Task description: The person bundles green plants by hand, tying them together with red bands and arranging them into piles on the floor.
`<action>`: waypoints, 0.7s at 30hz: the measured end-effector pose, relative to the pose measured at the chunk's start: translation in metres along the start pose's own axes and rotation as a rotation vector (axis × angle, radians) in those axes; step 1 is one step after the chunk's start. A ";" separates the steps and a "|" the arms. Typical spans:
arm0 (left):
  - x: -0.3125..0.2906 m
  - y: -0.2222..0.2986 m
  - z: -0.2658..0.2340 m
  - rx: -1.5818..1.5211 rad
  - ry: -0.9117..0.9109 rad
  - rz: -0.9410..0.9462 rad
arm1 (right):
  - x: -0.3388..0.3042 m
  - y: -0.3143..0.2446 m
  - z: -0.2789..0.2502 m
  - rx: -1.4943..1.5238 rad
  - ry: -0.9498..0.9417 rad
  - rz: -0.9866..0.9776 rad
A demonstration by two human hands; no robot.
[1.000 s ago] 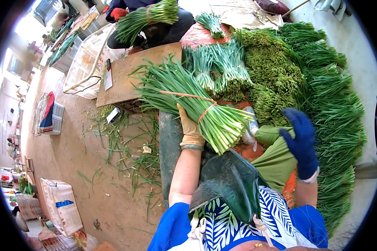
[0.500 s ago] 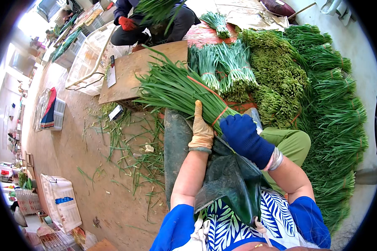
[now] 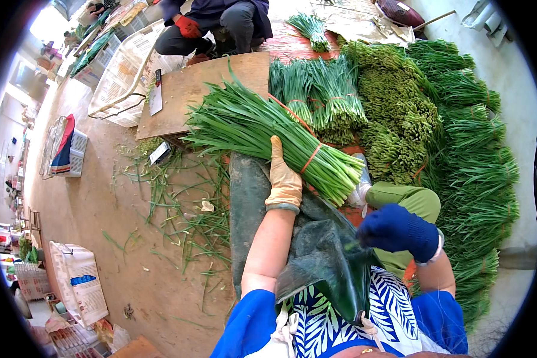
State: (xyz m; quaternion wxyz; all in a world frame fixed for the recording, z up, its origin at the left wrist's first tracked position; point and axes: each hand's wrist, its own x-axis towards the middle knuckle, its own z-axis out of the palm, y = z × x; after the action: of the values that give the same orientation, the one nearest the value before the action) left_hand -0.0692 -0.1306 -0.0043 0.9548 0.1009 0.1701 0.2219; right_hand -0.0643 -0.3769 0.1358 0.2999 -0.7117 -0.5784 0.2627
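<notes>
Centrally, a bundle of green leafy stalks (image 3: 250,122) lies in the tan-gloved left hand (image 3: 284,182), pale ends toward the right.
The left hand holds the bundle from its near side, thumb extended, above a dark green apron (image 3: 319,241); an orange band (image 3: 311,158) encircles the stalks near the thumb. The blue-gloved right hand (image 3: 400,231) is apart from the bundle, fingers curled; whether it grips the blurred dark wisp (image 3: 352,245) beside it cannot be told. Beyond the leaves, a wooden board (image 3: 191,89) bears a knife (image 3: 156,99); further bundles (image 3: 480,170) line the right side.
</notes>
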 end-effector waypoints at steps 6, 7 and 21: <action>-0.007 0.000 0.004 0.055 -0.008 -0.012 | 0.012 0.000 -0.003 -0.376 0.257 0.097; -0.007 -0.002 0.006 0.056 -0.009 -0.022 | 0.023 0.005 0.003 -0.403 0.457 -0.018; -0.010 -0.003 0.015 0.012 -0.041 -0.114 | 0.087 0.042 0.043 -0.686 0.186 0.235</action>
State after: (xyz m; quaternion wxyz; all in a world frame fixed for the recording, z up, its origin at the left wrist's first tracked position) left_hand -0.0712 -0.1399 0.0113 0.9686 0.1014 0.1572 0.1637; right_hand -0.0504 -0.2927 0.0733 0.0629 -0.8532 -0.5174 0.0206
